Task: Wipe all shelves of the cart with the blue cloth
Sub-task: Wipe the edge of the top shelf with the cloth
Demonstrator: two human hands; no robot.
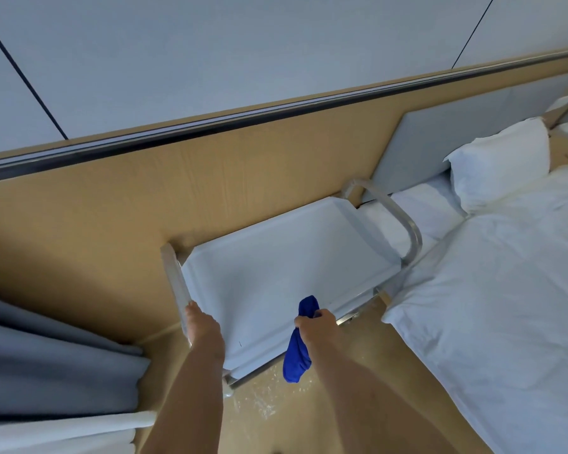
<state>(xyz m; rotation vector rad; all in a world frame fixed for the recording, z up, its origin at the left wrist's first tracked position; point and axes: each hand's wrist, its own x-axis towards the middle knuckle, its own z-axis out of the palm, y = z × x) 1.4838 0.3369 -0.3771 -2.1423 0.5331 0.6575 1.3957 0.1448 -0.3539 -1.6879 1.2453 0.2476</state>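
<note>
The cart stands against the wooden wall panel, and only its white top shelf [276, 267] shows, framed by metal rails with a curved handle [404, 221] on the right side. My left hand [204, 332] rests on the shelf's near-left corner by the left rail. My right hand [315, 326] is closed around the blue cloth [297, 352] at the shelf's near edge; one bunched end of the cloth pokes up over the shelf and the rest hangs down below my fist. The cart's lower shelves are hidden under the top one.
A bed with white sheets [492, 316] and a pillow [502, 165] sits close on the cart's right. Grey and white curtains [56, 365] hang at the left. The beige floor [269, 407] shows between my arms.
</note>
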